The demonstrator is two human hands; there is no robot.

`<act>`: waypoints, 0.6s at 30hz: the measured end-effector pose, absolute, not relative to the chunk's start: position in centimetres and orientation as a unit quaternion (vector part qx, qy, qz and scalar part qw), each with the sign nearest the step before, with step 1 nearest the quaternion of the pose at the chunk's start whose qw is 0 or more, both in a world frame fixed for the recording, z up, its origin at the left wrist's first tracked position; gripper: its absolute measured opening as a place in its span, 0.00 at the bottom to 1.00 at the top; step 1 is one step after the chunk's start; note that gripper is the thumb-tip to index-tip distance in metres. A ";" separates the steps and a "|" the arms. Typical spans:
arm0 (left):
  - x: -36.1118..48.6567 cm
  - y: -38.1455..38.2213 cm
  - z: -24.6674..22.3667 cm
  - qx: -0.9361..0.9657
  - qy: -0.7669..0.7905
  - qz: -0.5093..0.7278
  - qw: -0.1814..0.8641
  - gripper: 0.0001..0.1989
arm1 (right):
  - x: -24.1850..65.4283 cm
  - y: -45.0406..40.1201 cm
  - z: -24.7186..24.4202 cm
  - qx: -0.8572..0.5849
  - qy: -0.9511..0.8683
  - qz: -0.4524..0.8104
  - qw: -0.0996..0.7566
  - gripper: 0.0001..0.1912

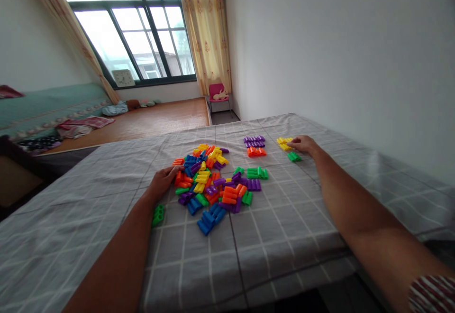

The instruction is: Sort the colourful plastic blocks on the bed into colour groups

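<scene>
A loose heap of plastic tube-shaped building blocks (202, 176) in blue, orange, yellow, purple and green lies mid-table. At the heap's left side is my left hand (165, 179), its fingers stretched out and touching the edge by some orange blocks (183, 180). Farther right, my right hand (302, 145) has its fingertips closed on a yellow block (285, 146), which lies against another yellow piece on the cloth. Just below those fingers sits a green block (294, 157). Purple blocks (254, 141) are lined up in rows left of the yellow ones, with orange blocks (256, 151) in front.
A grey checked cloth (284, 242) covers the table. One green block (158, 215) lies apart beside my left forearm. A white wall (337, 57) runs along the right. Behind the table are a wooden platform (159, 116) and a pink chair (217, 92).
</scene>
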State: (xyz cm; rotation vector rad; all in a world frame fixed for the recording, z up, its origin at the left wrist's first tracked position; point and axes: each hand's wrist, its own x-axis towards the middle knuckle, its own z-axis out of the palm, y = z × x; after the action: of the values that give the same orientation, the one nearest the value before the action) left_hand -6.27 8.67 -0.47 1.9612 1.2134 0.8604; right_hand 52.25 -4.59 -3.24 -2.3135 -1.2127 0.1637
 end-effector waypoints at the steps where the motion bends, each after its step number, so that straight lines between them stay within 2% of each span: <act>1: -6.3 8.8 -0.6 0.753 0.463 0.331 0.331 0.32 | 52.2 -4.6 -3.3 -0.847 -0.457 0.072 0.262 0.18; 8: -6.1 8.6 -0.8 0.750 0.455 0.342 0.337 0.31 | 50.5 -4.7 -2.5 -0.853 -0.468 -0.002 0.233 0.18; 12: -5.9 8.6 -0.9 0.750 0.449 0.345 0.341 0.31 | 46.9 -4.4 -0.5 -0.795 -0.523 -0.068 0.299 0.15; 15: -6.1 8.9 -1.3 0.756 0.440 0.347 0.338 0.29 | 41.2 -3.5 1.1 -0.709 -0.614 -0.023 0.347 0.15; 18: -6.2 9.2 -1.7 0.756 0.439 0.349 0.339 0.28 | 34.6 -1.9 1.8 -0.615 -0.728 0.058 0.298 0.14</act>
State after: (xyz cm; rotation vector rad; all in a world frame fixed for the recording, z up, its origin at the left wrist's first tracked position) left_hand -6.20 9.20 -1.72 1.9689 1.1421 0.9079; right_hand 34.61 -1.90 1.85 -1.6326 -1.9341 0.1553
